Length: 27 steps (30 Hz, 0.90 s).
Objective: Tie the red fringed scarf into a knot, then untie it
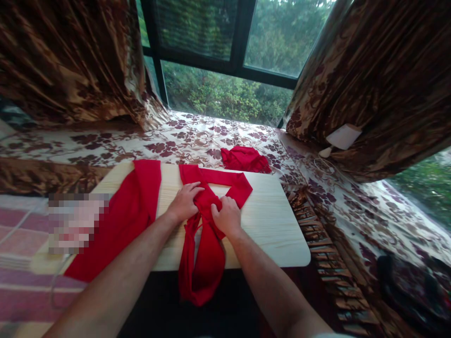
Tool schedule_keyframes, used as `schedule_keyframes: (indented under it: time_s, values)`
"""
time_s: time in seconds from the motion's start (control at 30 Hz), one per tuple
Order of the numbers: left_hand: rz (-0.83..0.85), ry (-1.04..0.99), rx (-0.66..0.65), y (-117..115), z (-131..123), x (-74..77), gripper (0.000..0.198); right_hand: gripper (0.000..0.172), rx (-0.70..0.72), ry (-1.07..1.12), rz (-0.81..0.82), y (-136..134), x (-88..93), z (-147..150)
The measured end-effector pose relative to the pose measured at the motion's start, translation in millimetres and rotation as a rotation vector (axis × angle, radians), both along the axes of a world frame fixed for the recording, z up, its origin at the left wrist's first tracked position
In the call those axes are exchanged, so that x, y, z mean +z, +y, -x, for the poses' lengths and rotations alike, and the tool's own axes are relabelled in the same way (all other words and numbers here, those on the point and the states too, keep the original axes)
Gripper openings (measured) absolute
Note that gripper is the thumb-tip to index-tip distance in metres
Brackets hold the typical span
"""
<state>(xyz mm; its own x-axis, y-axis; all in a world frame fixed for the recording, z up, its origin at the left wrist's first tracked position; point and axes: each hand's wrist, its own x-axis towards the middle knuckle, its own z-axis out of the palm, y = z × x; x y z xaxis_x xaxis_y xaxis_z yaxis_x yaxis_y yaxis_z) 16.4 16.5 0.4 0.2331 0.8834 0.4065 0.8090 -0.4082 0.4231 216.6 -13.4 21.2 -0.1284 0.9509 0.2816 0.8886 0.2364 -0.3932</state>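
A red cloth garment (207, 267) with band-like parts lies partly on a pale wooden tabletop (271, 220), and its lower end hangs over the near edge. My left hand (185, 202) grips its left side, fingers reaching over the fabric. On the other side, my right hand (227, 216) is closed on the same garment, thumb towards the middle. Above the hands, a red band makes a loop with bare wood showing through. Cloth under my fingers is hidden. A second red cloth piece (130, 211) lies left of my left forearm, running over the table's left part.
Beyond the table, a crumpled red cloth (244, 158) rests on the floral window-seat cover (197, 134). A small white lamp (343, 137) with a cord stands at right. Brown curtains (366, 70) flank the window. A dark object (405, 286) sits lower right. A blurred-out patch covers something at left.
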Motion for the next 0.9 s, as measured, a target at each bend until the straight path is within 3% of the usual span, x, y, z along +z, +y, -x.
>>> schedule_keyframes:
  time_s: [0.43, 0.9]
  values:
    - [-0.033, 0.053, -0.002, 5.4, 3.8, -9.2, 0.049, 0.034, -0.087, -0.128, 0.159, -7.0, 15.7, 6.9]
    - [-0.052, 0.076, 0.028, 9.2, 3.2, -8.4, 0.047, 0.035, -0.116, -0.107, 0.116, -5.7, 9.7, 5.0]
